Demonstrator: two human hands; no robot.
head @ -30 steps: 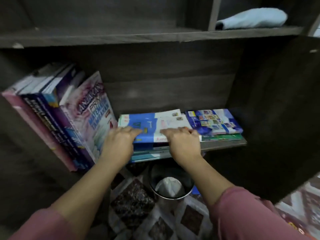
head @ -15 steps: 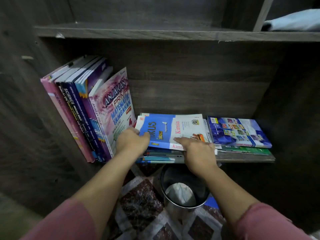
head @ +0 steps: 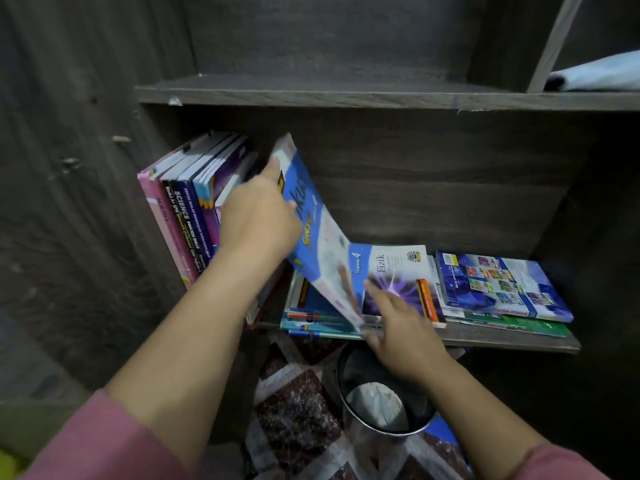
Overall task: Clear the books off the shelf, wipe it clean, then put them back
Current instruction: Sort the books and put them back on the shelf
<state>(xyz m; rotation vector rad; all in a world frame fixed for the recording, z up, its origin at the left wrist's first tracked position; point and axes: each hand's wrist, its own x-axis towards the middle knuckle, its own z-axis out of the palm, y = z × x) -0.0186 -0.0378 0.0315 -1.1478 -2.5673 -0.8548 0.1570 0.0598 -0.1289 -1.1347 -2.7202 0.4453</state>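
On the lower shelf [head: 512, 342], your left hand [head: 258, 216] grips a blue and white book [head: 318, 244] by its upper left edge. The thumb lies up along the cover and the fingers are hidden behind it. The book stands tilted, top edge high, lower edge down on the flat stack [head: 311, 320]. Its title is blurred and partly covered by your hand, so only a few letters show.

Your right hand [head: 401, 327] is well apart from the left, at the book's lower right corner. Its fingers lie fairly straight across the Fizik book [head: 398, 268], which tops the flat stack, with the thumb down at the stack's front edge. Motion blur smears the fingertips, so you cannot tell whether the hand pinches that cover or only rests on it.

The leaning books [head: 183, 209] rest against the left wall. Your left hand and forearm hide the nearest of them. To the right lies a blue-cover book [head: 502, 285] on a green book [head: 526, 328], of which only the edges show.

Below the shelf stands a bin [head: 356, 368] with something pale inside, its rim partly behind your right wrist. On the upper shelf [head: 346, 95] a pale cloth [head: 595, 74] is cut off by the frame's right edge.
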